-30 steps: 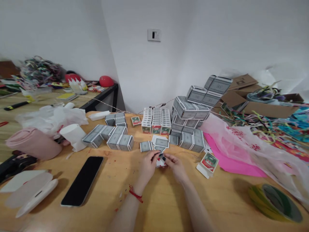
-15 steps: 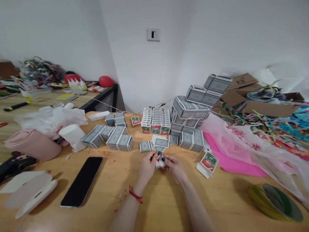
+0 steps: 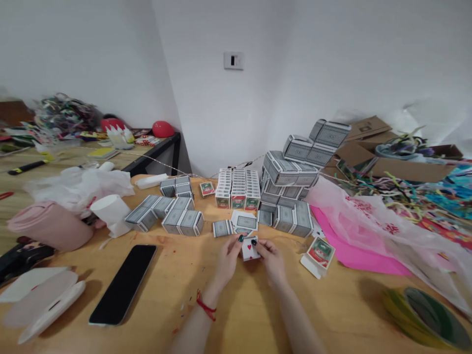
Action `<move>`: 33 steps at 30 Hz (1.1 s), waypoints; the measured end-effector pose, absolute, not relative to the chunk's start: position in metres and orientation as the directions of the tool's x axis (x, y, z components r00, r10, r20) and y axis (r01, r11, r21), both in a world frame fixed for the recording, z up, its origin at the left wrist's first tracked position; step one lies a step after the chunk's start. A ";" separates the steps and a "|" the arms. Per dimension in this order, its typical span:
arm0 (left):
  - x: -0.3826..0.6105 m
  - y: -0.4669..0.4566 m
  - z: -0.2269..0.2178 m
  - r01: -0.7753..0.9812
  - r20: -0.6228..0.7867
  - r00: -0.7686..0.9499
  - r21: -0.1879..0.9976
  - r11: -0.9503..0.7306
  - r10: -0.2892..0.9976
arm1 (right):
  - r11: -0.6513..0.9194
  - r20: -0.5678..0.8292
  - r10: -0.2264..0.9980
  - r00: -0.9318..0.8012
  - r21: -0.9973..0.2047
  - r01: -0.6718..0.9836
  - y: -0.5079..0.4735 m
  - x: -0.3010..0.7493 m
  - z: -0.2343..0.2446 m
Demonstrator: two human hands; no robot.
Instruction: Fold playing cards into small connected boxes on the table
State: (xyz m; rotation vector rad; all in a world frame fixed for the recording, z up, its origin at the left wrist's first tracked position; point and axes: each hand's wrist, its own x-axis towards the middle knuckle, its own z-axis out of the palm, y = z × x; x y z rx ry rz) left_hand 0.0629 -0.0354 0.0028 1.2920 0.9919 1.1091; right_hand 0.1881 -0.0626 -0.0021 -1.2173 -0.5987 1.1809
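Both hands meet at the middle of the wooden table (image 3: 258,314). My left hand (image 3: 226,260) and my right hand (image 3: 272,258) pinch a small deck of playing cards (image 3: 250,249) between them; a red heart shows on its top card. The left wrist wears a red string. Just beyond the hands lie loose grey-backed cards and a small card pack (image 3: 223,228). An open empty card box (image 3: 317,253) with a red and green front lies to the right of my right hand.
Grey wrapped card bricks (image 3: 182,221) lie left of centre, with a taller pile (image 3: 295,169) behind. A row of small packs (image 3: 238,187) stands at the back. A black phone (image 3: 123,284) lies at left. Pink plastic bag (image 3: 372,221), pink paper and a tape roll (image 3: 429,314) at right.
The hands have lifted and turned the deck so its face with red hearts now shows. The camera has tilted slightly down.
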 end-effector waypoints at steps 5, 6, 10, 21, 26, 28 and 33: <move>0.063 -0.029 -0.005 -0.061 0.011 0.228 0.998 0.003 0.974 | -0.004 -0.083 0.911 0.405 -0.981 -0.192 -0.059 0.189 -0.009; 0.062 -0.028 -0.006 -0.036 0.023 0.233 0.999 -0.015 0.972 | 0.021 -0.036 0.911 0.410 -0.991 -0.134 -0.059 0.189 -0.010; 0.059 -0.027 -0.006 0.034 0.069 0.233 0.996 -0.079 0.970 | 0.045 0.062 0.922 0.382 -0.998 0.053 -0.061 0.187 -0.011; 0.064 -0.028 -0.007 -0.047 -0.080 0.220 0.995 0.093 0.972 | -0.019 0.115 0.920 0.376 -0.942 0.335 -0.065 0.189 -0.006; 0.062 -0.029 -0.002 -0.089 -0.260 0.301 0.950 0.299 0.917 | -0.049 0.110 0.912 0.396 -0.927 0.371 -0.065 0.187 -0.011; 0.062 -0.029 -0.001 -0.100 -0.293 0.319 0.935 0.339 0.902 | -0.056 0.117 0.896 0.428 -0.927 0.371 -0.065 0.185 -0.015; 0.063 -0.028 -0.002 -0.032 -0.143 0.247 0.987 0.156 0.958 | -0.047 0.132 0.879 0.459 -0.933 0.357 -0.065 0.182 -0.019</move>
